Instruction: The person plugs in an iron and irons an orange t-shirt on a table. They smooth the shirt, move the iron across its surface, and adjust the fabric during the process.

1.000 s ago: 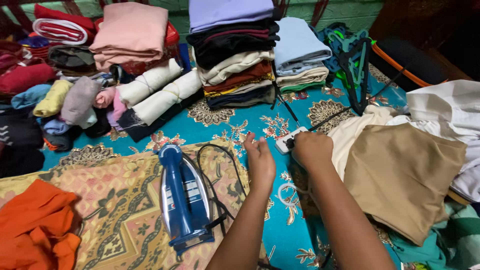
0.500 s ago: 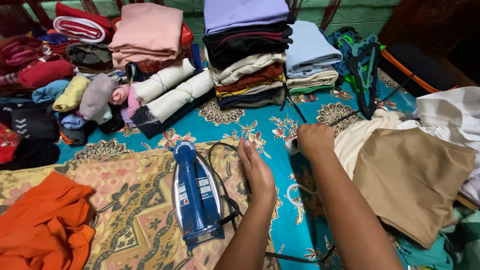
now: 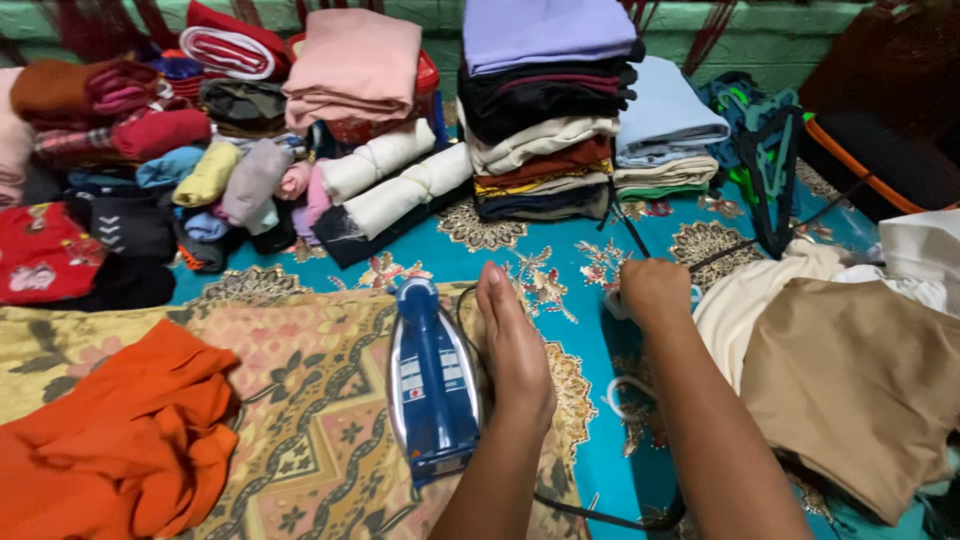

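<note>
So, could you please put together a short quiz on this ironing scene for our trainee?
1. True or false: the left hand grips the blue iron.
2. Which garment lies at the left edge of the patterned mat? A) orange B) green C) white
3. What does the right hand cover?

Key:
1. False; it lies open beside the iron.
2. A, the orange garment.
3. A small white object, partly hidden, too covered to identify.
</note>
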